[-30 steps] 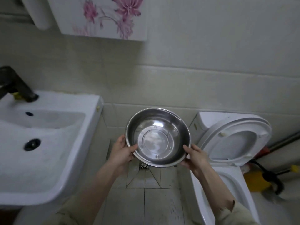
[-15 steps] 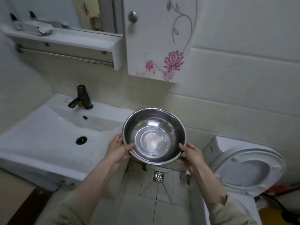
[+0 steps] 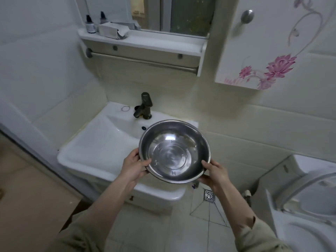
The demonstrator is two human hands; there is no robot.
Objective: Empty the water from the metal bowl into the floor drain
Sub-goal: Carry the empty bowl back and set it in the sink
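Note:
I hold a round metal bowl (image 3: pixel 174 151) with both hands, its opening tilted toward me. Its shiny inside shows reflections; I cannot tell whether water is in it. My left hand (image 3: pixel 133 168) grips the rim on the left, thumb inside. On the lower right rim my right hand (image 3: pixel 215 172) grips it, thumb over the edge. The bowl hangs over the right end of the white sink (image 3: pixel 101 142). The square metal floor drain (image 3: pixel 209 196) lies on the tiled floor below and to the right of the bowl.
A dark faucet (image 3: pixel 144 106) stands at the back of the sink. A shelf (image 3: pixel 141 42) with bottles and a box and a flowered wall cabinet (image 3: pixel 254 51) hang above. A white toilet (image 3: pixel 309 197) with raised lid stands at the right.
The view has swung left and up, bringing the sink, shelf and mirror into sight. The bowl, held in both hands, now sits over the sink's right end instead of over the drain.

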